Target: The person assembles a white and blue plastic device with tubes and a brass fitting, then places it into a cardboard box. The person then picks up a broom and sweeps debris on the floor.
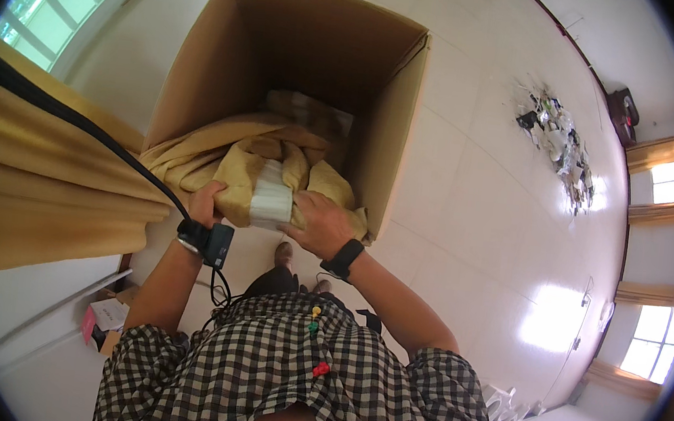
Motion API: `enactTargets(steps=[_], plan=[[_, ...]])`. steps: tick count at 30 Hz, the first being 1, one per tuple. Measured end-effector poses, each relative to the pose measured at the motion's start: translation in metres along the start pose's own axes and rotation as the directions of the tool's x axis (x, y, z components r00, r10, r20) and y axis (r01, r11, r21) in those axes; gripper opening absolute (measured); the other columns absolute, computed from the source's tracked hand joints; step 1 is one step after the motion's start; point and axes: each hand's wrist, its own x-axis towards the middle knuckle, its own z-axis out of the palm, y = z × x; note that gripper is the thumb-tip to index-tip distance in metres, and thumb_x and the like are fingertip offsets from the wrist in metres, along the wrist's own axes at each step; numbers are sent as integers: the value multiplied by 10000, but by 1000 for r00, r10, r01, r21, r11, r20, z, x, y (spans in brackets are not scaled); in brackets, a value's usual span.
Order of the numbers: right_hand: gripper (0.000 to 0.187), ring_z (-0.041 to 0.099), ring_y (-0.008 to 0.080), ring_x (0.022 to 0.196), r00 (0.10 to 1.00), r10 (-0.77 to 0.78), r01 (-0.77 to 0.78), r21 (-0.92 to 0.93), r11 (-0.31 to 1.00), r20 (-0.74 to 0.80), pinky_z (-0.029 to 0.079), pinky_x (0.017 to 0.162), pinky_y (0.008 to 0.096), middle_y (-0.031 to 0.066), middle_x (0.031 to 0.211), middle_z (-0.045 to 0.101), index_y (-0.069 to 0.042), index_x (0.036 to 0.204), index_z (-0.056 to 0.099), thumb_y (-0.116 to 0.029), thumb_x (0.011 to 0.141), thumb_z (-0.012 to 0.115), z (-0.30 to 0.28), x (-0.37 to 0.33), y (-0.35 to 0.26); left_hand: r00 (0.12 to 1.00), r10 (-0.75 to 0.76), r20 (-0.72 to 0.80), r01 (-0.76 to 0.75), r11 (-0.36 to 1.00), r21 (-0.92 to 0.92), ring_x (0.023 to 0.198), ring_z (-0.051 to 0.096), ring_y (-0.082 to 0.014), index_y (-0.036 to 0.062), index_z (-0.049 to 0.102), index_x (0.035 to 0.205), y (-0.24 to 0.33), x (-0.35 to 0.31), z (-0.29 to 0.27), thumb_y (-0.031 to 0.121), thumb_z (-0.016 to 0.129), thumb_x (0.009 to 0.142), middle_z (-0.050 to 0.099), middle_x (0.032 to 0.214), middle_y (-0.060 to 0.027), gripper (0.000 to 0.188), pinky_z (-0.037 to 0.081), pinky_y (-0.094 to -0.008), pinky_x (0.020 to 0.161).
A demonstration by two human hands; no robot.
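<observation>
A gold curtain [234, 140] lies bunched at the near side of a tall open cardboard box [329, 35], partly inside it. A pale whitish strip [272, 192] runs across the cloth between my hands. My left hand [206, 202] is closed on the near left edge of the curtain, its fingers partly tucked in the folds. My right hand [323, 224] grips the near edge just right of the pale strip, fingertips bent onto the cloth. Deeper in the box a shiny, clear plastic-like piece [310, 112] shows; what lies beneath is hidden.
Another gold curtain [47, 191] hangs at the left below a barred window [65, 2]. A black cable [86, 120] crosses to my left wrist. Behind me on the left is a small pink-and-white box [104, 316]. A pile of mixed items [558, 142] lies on the tiled floor [469, 191] to the right.
</observation>
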Motion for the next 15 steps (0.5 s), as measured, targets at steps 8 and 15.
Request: enactTargets(steps=[8,15], plan=[[808,384,410,1334,712,242,-426,-132,895,-659,379,1069,467,231,1390,463,-32,1425,359,-196,747,766,-80,11,56,994,28,-103,-28,1000,2,888,659,-263,-45,615,1058,2,11,-12,182,674,839,631,1024,-126,321,570,-367,740],[667,618,342,1117,734,634,-509,418,752,-246,467,982,393,217,1162,639,12,1377,368,-94,780,645,-50,8,104,996,26,-90,-10,986,168,787,648,-241,21,641,1028,3,23,-9,312,711,779,643,949,-101,389,531,-361,611]])
